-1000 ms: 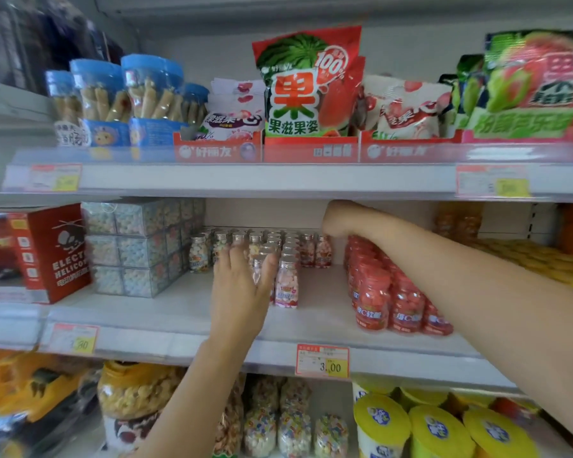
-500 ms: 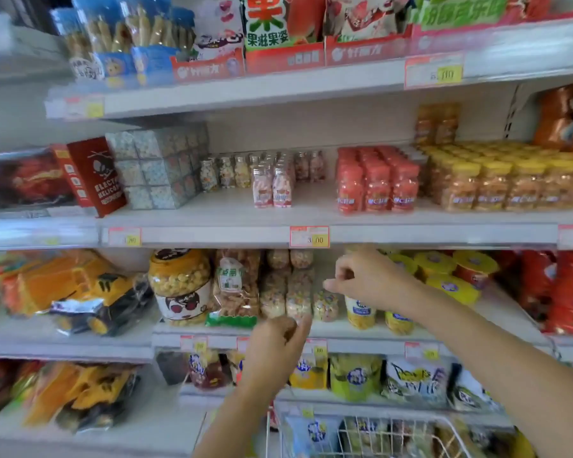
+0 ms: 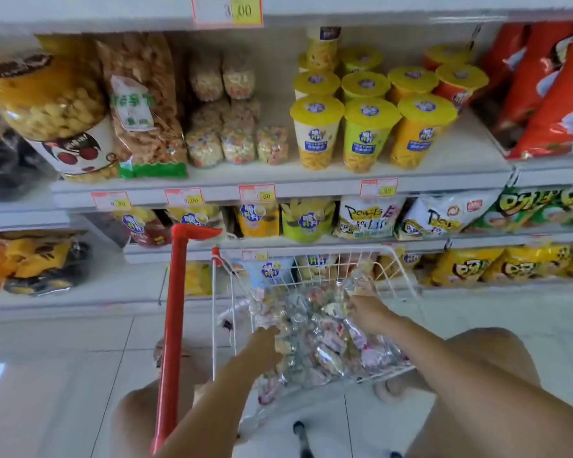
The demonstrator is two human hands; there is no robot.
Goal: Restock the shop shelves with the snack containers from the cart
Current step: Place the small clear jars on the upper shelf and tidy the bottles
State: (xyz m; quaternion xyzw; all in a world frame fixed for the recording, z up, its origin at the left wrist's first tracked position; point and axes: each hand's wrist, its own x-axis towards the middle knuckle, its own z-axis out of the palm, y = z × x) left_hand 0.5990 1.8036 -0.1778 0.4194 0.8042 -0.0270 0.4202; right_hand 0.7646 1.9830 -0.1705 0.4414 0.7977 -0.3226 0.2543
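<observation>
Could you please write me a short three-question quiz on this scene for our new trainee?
1. True or false: the left hand and the right hand both reach into the cart among the snack containers.
2. The cart's handle is: A red, B blue, C green.
3. Fill in: the cups on the shelf above have ___ lids.
Key: 1 true; 2 A; 3 yellow.

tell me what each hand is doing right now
Left hand: fingers buried in the packets, cannot tell.
Right hand: holding a clear packet.
</observation>
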